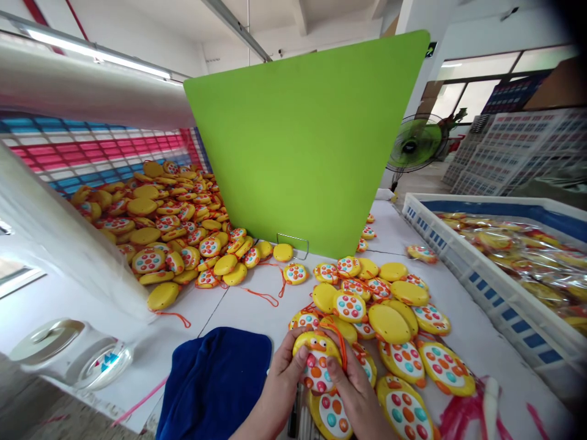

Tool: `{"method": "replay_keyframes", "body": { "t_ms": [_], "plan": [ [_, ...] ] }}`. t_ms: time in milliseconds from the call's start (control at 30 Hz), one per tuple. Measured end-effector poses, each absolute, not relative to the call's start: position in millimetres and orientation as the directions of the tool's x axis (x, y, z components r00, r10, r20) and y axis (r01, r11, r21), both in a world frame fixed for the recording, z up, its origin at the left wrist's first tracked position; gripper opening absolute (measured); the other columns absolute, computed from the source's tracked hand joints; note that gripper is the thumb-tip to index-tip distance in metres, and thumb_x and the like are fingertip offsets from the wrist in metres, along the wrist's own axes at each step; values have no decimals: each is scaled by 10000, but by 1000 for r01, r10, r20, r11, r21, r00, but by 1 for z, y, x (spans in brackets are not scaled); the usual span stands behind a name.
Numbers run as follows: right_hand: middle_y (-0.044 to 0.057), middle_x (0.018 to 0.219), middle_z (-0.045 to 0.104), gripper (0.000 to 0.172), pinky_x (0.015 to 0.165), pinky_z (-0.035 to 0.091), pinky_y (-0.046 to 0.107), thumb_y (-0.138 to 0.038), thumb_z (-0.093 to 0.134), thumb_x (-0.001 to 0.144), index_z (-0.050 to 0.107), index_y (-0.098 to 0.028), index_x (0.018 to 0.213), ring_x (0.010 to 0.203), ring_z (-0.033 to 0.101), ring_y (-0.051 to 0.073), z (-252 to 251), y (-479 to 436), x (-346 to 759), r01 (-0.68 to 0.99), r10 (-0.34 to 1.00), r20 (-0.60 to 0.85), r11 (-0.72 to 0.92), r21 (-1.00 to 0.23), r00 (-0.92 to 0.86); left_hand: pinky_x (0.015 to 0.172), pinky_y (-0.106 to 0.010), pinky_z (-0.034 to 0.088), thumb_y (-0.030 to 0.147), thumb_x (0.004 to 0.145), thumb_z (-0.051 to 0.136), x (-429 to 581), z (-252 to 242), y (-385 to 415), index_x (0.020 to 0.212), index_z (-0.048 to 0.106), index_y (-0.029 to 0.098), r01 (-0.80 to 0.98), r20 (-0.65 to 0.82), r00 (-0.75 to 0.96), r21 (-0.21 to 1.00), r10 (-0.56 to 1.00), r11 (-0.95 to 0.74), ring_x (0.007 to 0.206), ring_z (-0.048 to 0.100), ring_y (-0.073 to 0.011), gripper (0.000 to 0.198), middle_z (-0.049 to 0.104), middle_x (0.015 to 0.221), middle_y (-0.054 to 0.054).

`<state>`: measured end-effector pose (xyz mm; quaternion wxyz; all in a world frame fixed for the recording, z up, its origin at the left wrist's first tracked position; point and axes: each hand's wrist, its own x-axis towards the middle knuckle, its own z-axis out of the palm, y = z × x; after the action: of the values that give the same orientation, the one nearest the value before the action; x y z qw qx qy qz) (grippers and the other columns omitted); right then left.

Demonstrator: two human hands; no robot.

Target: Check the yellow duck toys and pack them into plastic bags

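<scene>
Near the bottom edge, the left hand (279, 382) and right hand (355, 391) clamp one yellow duck toy (316, 363) between them, button face toward the camera, its long axis running near to far, head end far. An orange cord (342, 345) loops over its right side by the right fingers. Both wrists are cut off. Beyond, loose toys (389, 305) cover the table (247, 305); the green screen (307, 146) hides what lies behind.

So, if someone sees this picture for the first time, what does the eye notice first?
The big green board standing upright mid-table draws the eye first. Next comes the heap of yellow toys piled left of it, with more spread to its right. At the bottom, the left hand and right hand together hold one toy with coloured buttons.
</scene>
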<state>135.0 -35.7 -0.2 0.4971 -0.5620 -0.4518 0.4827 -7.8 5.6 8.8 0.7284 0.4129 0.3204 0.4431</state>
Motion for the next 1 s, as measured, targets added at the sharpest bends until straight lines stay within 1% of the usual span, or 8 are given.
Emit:
{"method": "replay_keyframes", "body": {
  "t_ms": [133, 267, 367, 433, 467, 733, 833, 1000],
  "plan": [
    [50, 1401, 523, 505, 1104, 368, 437, -513, 462, 920, 487, -278, 1366, 1345, 405, 276, -1, -23, 154, 222, 986, 42, 6, -975, 159, 857, -344, 485, 394, 902, 559, -5, 15, 26, 1221, 563, 223, -242, 7, 498, 961, 867, 132, 1005, 608, -237, 362, 652, 1153, -83],
    [111, 1354, 544, 520, 1031, 408, 532, -475, 427, 929, 429, -242, 1393, 1249, 496, 340, -7, -9, 198, 623, 900, 308, 54, -780, 308, 1016, -428, 395, 347, 890, 571, -22, 4, 68, 1324, 508, 237, 92, 206, 428, 959, 880, -269, 1193, 509, -287, 452, 553, 1303, -126],
    [142, 1404, 474, 599, 1032, 373, 590, -485, 426, 916, 345, -205, 1439, 1302, 416, 379, -7, 0, 231, 824, 779, 529, 25, -565, 338, 1082, -472, 330, 272, 852, 589, -49, -10, 125, 1344, 479, 232, 469, 326, 353, 749, 877, -468, 1305, 412, -302, 505, 465, 1393, -133],
    [148, 1409, 459, 630, 1052, 344, 601, -479, 452, 905, 322, -189, 1449, 1336, 360, 383, -1, 8, 243, 898, 714, 643, 44, -437, 278, 1062, -485, 354, 267, 813, 614, -71, -15, 170, 1367, 432, 233, 789, 284, 318, 449, 904, -419, 1322, 392, -308, 584, 397, 1456, -129],
    [145, 1401, 464, 621, 1050, 354, 591, -463, 459, 906, 321, -192, 1447, 1332, 367, 373, 3, 14, 245, 918, 706, 669, 67, -391, 233, 1062, -507, 342, 265, 806, 619, -81, -14, 194, 1374, 420, 223, 831, 276, 285, 405, 918, -381, 1328, 381, -326, 604, 379, 1469, -139],
    [82, 1466, 410, 548, 1111, 330, 453, -233, 512, 876, 398, -248, 1412, 1370, 326, 272, 31, 134, 185, 879, 878, 361, 413, -239, -315, 1054, -576, 290, 243, 701, 663, -140, -4, 319, 1453, 319, 226, 943, 157, 150, 274, 976, -189, 1372, 271, -437, 827, 218, 1546, -188],
    [121, 1509, 345, 616, 1135, 269, 416, -187, 550, 838, 384, -200, 1431, 1395, 281, 274, 25, 206, 150, 862, 887, 197, 455, -225, -417, 1057, -562, 292, 174, 687, 631, -148, -12, 332, 1450, 325, 276, 953, 115, 158, 242, 981, -182, 1399, 229, -405, 828, 213, 1557, -148],
    [135, 1548, 273, 762, 1082, 306, 450, -178, 628, 782, 314, -273, 1469, 1382, 308, 326, -5, 308, 95, 859, 889, 132, 457, -229, -438, 1048, -495, 337, 129, 801, 493, -155, -21, 334, 1421, 378, 302, 963, 115, 181, 181, 977, -200, 1397, 261, -319, 654, 278, 1530, -106]
  ]
}}
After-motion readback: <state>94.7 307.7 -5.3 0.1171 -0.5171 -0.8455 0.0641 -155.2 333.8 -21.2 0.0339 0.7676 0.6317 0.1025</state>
